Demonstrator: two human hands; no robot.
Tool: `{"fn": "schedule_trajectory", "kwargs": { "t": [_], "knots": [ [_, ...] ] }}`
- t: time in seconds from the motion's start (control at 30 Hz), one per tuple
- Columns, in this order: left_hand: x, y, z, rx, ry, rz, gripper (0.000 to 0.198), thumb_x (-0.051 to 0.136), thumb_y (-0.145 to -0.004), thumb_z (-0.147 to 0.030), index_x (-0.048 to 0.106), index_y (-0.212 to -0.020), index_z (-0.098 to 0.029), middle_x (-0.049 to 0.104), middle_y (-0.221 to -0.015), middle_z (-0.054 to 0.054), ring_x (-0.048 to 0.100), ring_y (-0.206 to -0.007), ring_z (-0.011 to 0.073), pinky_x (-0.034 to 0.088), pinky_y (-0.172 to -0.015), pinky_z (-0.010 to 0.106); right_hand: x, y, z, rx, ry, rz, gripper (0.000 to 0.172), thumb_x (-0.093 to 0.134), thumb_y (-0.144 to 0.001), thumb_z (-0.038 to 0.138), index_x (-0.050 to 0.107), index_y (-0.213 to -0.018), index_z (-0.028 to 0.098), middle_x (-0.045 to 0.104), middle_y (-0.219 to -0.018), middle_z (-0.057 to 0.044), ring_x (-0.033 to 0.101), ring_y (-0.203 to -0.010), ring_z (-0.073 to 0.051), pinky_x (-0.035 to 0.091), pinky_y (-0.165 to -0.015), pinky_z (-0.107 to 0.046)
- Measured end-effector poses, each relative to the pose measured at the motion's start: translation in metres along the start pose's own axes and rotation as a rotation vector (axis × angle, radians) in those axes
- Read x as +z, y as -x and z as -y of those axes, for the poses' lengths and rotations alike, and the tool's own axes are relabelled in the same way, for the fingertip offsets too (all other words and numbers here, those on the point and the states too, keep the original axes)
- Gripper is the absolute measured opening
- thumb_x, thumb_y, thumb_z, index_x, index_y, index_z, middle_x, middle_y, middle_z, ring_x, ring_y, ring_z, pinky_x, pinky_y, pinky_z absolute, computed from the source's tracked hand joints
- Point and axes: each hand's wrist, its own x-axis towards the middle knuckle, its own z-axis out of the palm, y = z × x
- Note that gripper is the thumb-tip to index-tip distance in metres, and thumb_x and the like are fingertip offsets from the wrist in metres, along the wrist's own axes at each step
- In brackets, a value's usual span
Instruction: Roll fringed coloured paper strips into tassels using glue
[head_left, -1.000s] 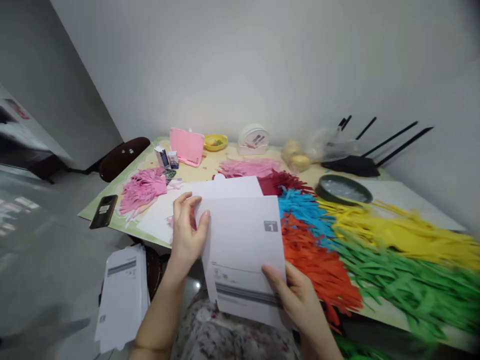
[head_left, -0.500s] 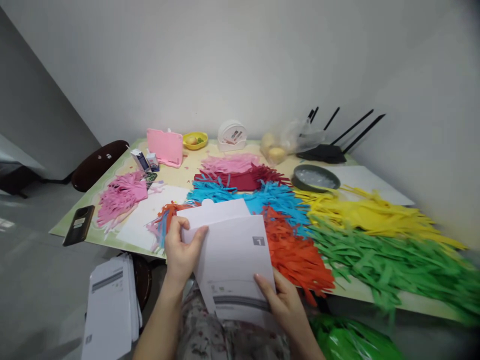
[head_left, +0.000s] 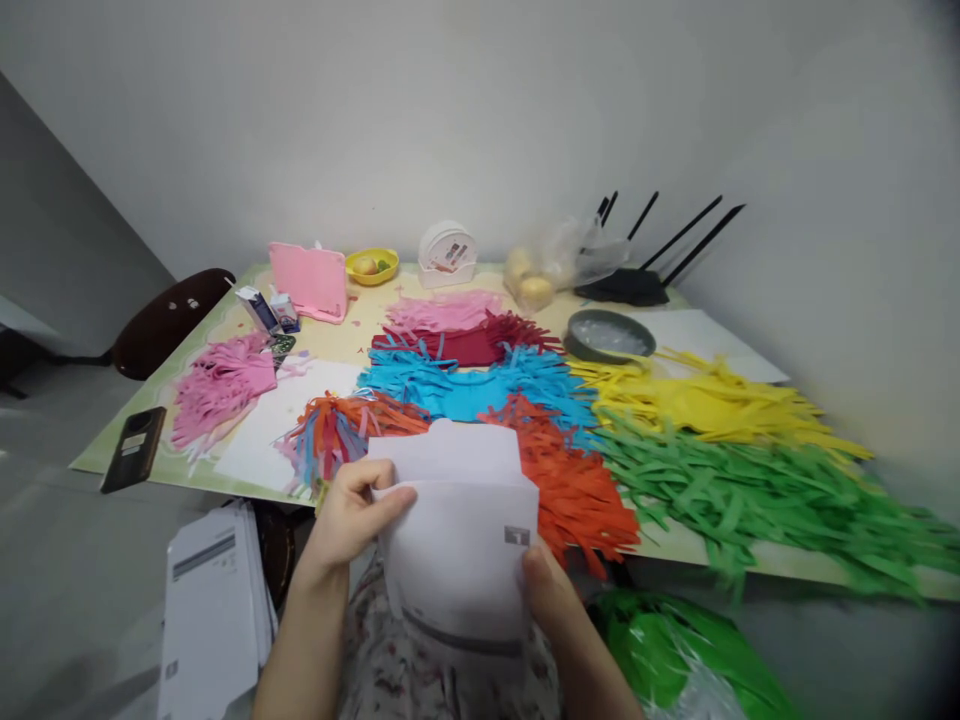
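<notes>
A white cardboard envelope with a small dark square marked 1 is held upright above my lap, its flap standing up at the top. My left hand grips its upper left edge, thumb in front and fingers behind. On the right side, my right hand pinches the edge just below the dark square, and the fingers behind are hidden. The envelope's front bows outward. A stack of similar white envelopes lies at the lower left, on a dark stool.
Across the table lie fringed bundles: pink, dark red, blue, orange, yellow and green. A phone rests at the left edge. Behind stand a grey bowl and a black router.
The envelope has come lower and more upright, its flap lining up straighter over the opening. My right hand has moved up along the edge. The view has shifted slightly.
</notes>
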Motion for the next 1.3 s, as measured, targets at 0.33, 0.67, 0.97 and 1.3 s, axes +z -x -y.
{"fn": "schedule_trajectory", "kwargs": {
  "t": [0.33,0.67,0.97,1.3],
  "knots": [
    [0.003,-0.008,0.009,-0.082,0.502,-0.069,0.041,0.079,-0.057,-0.039,0.058,-0.088,-0.021,0.059,-0.066,-0.001,0.048,-0.051,0.0105,0.035,-0.048,0.021,0.019,-0.012,0.025,0.203,-0.169,-0.094,0.057,0.058,-0.079,0.065,0.072,-0.098,0.014,0.075,-0.088,-0.011,0.069,-0.076,-0.027,0.055,-0.063,-0.034],
    [0.018,0.004,0.030,-0.260,0.340,-0.226,0.041,0.074,-0.071,-0.049,0.072,-0.090,-0.012,0.073,-0.080,0.007,0.062,-0.068,0.0163,0.046,-0.061,0.024,0.010,-0.018,0.024,0.123,0.013,-0.302,0.054,0.045,-0.088,0.064,0.069,-0.086,0.015,0.070,-0.078,-0.009,0.063,-0.073,-0.023,0.050,-0.060,-0.029],
    [0.023,0.005,0.035,-0.117,-0.014,-0.276,0.044,0.055,-0.084,-0.055,0.055,-0.063,-0.016,0.050,-0.058,-0.002,0.041,-0.056,0.0111,0.031,-0.052,0.022,0.004,-0.026,0.043,-0.031,0.152,-0.361,0.051,0.045,-0.090,0.059,0.046,-0.058,0.020,0.047,-0.054,0.001,0.041,-0.051,-0.013,0.033,-0.047,-0.025],
    [0.021,-0.007,0.039,-0.100,-0.044,-0.431,0.038,0.050,-0.089,-0.049,0.050,-0.068,-0.018,0.048,-0.061,-0.003,0.041,-0.058,0.0111,0.032,-0.053,0.021,-0.004,-0.025,0.032,0.004,0.312,-0.098,0.053,0.042,-0.090,0.059,0.047,-0.056,0.019,0.043,-0.050,0.002,0.038,-0.048,-0.012,0.030,-0.047,-0.025]
  ]
}}
